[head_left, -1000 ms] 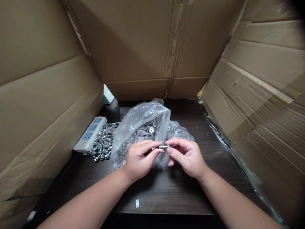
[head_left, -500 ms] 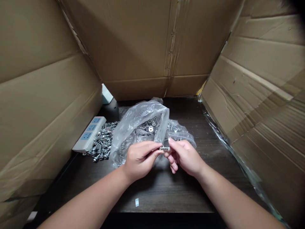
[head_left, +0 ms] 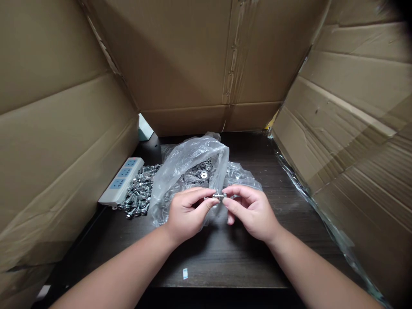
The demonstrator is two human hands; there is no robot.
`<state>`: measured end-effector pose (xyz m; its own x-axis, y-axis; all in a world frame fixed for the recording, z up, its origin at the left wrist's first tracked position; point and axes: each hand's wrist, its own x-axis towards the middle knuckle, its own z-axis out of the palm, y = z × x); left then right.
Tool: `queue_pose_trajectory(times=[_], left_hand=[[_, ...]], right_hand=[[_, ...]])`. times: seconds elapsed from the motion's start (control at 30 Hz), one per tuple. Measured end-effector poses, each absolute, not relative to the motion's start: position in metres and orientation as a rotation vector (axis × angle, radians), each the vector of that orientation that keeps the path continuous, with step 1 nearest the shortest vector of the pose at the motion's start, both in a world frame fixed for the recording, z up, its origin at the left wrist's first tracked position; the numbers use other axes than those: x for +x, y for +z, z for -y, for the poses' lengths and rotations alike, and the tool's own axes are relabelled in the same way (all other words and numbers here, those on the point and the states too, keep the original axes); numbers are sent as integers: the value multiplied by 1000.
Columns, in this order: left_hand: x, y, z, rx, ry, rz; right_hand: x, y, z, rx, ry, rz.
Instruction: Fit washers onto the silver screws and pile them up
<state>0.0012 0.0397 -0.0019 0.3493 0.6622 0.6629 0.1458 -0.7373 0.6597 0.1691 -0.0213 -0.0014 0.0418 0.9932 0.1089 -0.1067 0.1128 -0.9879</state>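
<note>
A small silver bolt (head_left: 219,196) with a nut on it is held level between my two hands over the dark wooden table (head_left: 209,253). My left hand (head_left: 188,212) pinches its left end with thumb and forefinger. My right hand (head_left: 251,210) pinches the right end the same way, its other fingers curled under. Just behind the hands lies a crumpled clear plastic bag (head_left: 189,171) with washers and nuts in it. To its left sits a loose pile of silver bolts (head_left: 140,191).
A white power strip (head_left: 121,180) with blue sockets lies at the left edge beside the pile. Tall cardboard sheets (head_left: 206,64) wall in the table at the back and on both sides. A small white label (head_left: 185,274) lies near the front edge.
My right hand rolled back up from a lower, turned grip so its fingers again pinch the bolt's end from above. The bolt rose slightly. My left hand stayed put.
</note>
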Motion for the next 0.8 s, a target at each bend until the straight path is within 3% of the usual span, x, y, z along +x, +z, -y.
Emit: queue_pose_trajectory(times=[0.37,0.57,0.8], left_hand=[[-2,-3,-42,2339,1392,-391],[1,-2,-38,2267,1382,-499],[3,0,-37,2109,1372,-710]], right_hand=[[176,-7,14,-893,1814,779],[174,-9,11,-1047,1581,915],[175,-2,19,-927,1400,1010]])
